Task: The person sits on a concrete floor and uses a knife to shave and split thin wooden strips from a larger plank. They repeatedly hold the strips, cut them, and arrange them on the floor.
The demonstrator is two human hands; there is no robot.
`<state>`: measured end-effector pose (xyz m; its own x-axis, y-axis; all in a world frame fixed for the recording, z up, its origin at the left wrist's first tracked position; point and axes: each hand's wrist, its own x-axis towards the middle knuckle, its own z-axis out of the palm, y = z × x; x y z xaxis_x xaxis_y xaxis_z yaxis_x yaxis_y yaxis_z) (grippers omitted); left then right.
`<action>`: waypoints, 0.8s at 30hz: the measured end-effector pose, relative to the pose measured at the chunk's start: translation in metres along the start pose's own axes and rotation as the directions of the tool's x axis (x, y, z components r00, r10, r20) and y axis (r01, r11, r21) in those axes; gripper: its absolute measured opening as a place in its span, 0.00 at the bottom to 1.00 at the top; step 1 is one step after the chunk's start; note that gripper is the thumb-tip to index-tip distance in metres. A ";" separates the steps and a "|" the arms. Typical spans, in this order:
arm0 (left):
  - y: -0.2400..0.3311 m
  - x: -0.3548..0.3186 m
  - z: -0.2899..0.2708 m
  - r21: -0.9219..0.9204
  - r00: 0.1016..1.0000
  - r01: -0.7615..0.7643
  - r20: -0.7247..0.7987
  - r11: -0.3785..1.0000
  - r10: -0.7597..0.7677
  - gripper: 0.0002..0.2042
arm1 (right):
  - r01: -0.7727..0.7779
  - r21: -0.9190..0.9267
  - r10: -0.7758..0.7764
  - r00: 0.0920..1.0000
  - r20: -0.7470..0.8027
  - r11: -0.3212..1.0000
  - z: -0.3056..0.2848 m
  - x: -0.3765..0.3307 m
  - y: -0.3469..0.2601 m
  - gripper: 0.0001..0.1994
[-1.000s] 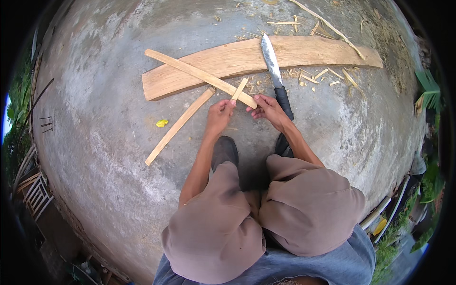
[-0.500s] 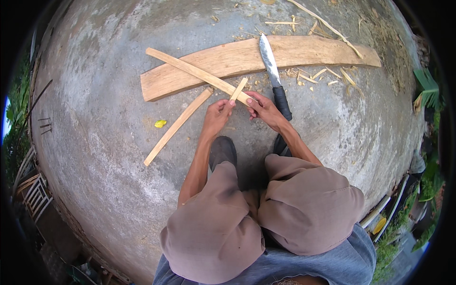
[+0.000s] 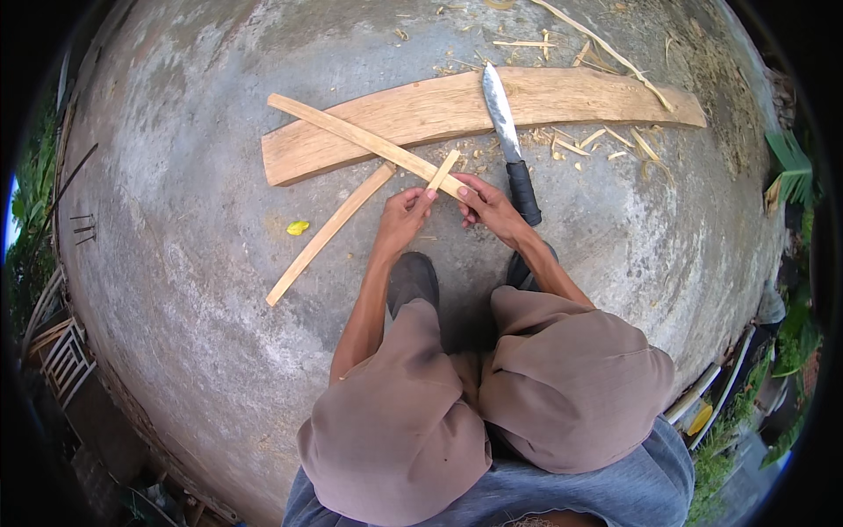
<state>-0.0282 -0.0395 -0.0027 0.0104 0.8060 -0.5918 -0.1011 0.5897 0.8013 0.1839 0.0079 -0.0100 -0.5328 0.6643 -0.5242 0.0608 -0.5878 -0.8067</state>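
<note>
My left hand (image 3: pixel 406 216) pinches a short wooden strip (image 3: pixel 444 169) between thumb and fingers. The strip lies crosswise over a long wooden slat (image 3: pixel 369 138), near that slat's near end. My right hand (image 3: pixel 488 208) is closed on this near end, thumb on top. The slat's far part crosses above the left portion of a wide wooden plank (image 3: pixel 307 156) on the concrete. Just beyond my right hand is a large knife (image 3: pixel 507 123) with a black-wrapped handle; its blade rests across the plank.
Another wooden slat (image 3: pixel 327 237) lies on the concrete floor (image 3: pixel 193 220) to the left, beside a small yellow scrap (image 3: pixel 298 227). Wood shavings (image 3: pixel 645 145) are scattered around the plank. A long thin peeled strip (image 3: pixel 606 46) reaches over the plank's right end.
The short strip has dropped slightly toward me and to the right, still crossing the long slat. Both hands have shifted a little, keeping their hold. The whole view has moved slightly.
</note>
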 end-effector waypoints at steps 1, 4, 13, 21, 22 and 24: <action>-0.001 0.000 -0.001 -0.002 1.000 0.001 0.004 1.000 -0.001 0.16 | 0.002 -0.011 -0.002 1.000 -0.003 1.000 0.000 0.000 0.000 0.23; -0.004 0.002 -0.003 -0.012 1.000 0.018 0.011 1.000 -0.018 0.15 | -0.037 0.078 0.039 0.999 -0.022 0.996 -0.001 0.000 0.000 0.23; -0.006 0.003 -0.004 0.019 1.000 0.006 0.004 1.000 -0.006 0.16 | -0.037 -0.003 0.037 0.995 -0.091 0.999 -0.004 0.006 0.010 0.21; -0.011 0.003 -0.004 0.073 1.000 -0.020 0.000 0.997 0.020 0.15 | -0.045 -0.079 0.042 0.998 -0.040 0.996 -0.002 0.003 0.007 0.17; -0.011 0.002 -0.004 0.078 1.000 -0.017 -0.006 0.997 0.017 0.14 | -0.045 -0.074 0.042 0.998 -0.039 0.996 -0.001 0.003 0.006 0.17; -0.017 0.004 -0.007 0.095 0.999 -0.046 -0.003 0.994 0.047 0.15 | -0.026 -0.059 0.026 1.000 -0.015 0.998 0.001 0.003 0.007 0.16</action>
<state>-0.0332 -0.0467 -0.0186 0.0029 0.8324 -0.5541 -0.0061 0.5541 0.8324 0.1815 0.0052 -0.0171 -0.5185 0.6559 -0.5486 0.1246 -0.5768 -0.8073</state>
